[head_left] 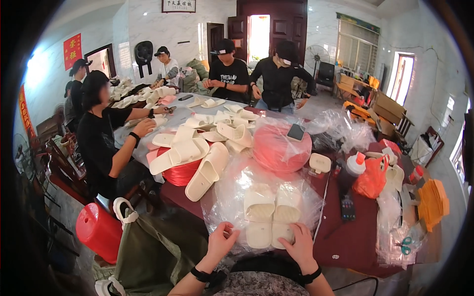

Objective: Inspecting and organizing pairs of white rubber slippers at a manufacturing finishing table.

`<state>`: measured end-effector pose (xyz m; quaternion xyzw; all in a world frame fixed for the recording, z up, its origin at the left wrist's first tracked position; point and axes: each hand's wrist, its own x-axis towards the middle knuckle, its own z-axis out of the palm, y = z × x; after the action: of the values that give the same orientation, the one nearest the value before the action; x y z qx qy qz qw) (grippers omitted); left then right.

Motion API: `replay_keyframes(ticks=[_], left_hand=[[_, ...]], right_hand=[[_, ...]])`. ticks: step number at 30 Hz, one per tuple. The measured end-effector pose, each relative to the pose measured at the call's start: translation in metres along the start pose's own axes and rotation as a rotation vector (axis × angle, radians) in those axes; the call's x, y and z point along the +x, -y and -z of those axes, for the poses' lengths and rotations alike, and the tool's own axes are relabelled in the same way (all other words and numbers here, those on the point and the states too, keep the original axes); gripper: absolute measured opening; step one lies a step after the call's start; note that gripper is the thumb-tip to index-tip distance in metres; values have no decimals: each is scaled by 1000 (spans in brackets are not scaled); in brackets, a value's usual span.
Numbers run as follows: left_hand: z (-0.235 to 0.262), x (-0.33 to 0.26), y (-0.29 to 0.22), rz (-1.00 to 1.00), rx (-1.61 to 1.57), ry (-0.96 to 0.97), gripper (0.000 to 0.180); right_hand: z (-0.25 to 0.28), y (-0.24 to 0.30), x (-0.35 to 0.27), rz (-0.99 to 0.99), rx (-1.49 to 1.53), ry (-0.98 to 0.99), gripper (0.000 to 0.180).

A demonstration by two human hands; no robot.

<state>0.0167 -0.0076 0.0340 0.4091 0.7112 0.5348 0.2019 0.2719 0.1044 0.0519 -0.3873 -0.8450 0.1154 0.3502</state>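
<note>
A pair of cream slide slippers lies side by side in front of me, the left slipper and the right slipper, toes pointing away. Under and around them spreads a clear plastic bag. My left hand is just left of the pair, its fingers loosely curved with a gap to the thumb, and I see nothing in it. My right hand rests its fingertips at the heel of the right slipper, fingers apart and not wrapped round it.
Loose slippers are heaped beyond, around red twine rolls. To the right are a phone, a white bottle, a red bag and teal scissors. A green sack and red stool stand left. Several people surround the table.
</note>
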Motion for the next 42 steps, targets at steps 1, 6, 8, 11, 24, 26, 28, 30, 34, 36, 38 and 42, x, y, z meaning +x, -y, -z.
replay_keyframes(ticks=[1,6,8,11,24,26,28,30,34,36,38,42], left_hand=[[2,-1,-6,7,-34,25,30],[5,-1,-16,360,-594,229,22],[6,0,-11,533,-751,354,23],[-1,1,38,669,-1150,778,22],[-3,-25,-51,521,-476,798,63],[-5,-27,-56,512,-590,745,71],[-6,-29,-40,623,-648,728,60],[9,-37,-68,624,-684,736,58],[-12,-35,-38,491,-836,829,51],[-15,-31,-32,438,-814,886,51],[3,-31,-57,362,-740,998,52],[-4,-37,-42,239,-872,988,47]], right_hand=[[0,-2,-2,-8,1,22,57],[2,-10,-6,-117,107,18,64],[11,-11,-10,-204,198,38,65],[8,-30,-22,-283,424,62,72],[40,5,-30,-660,1065,329,64],[42,9,-27,-684,1042,319,63],[50,20,-24,-749,1108,438,61],[55,37,-25,-755,1048,322,53],[46,29,-29,-683,1126,428,31],[56,39,-32,-736,1123,384,26],[59,40,-33,-686,1124,398,23],[62,49,-25,-592,1043,280,26]])
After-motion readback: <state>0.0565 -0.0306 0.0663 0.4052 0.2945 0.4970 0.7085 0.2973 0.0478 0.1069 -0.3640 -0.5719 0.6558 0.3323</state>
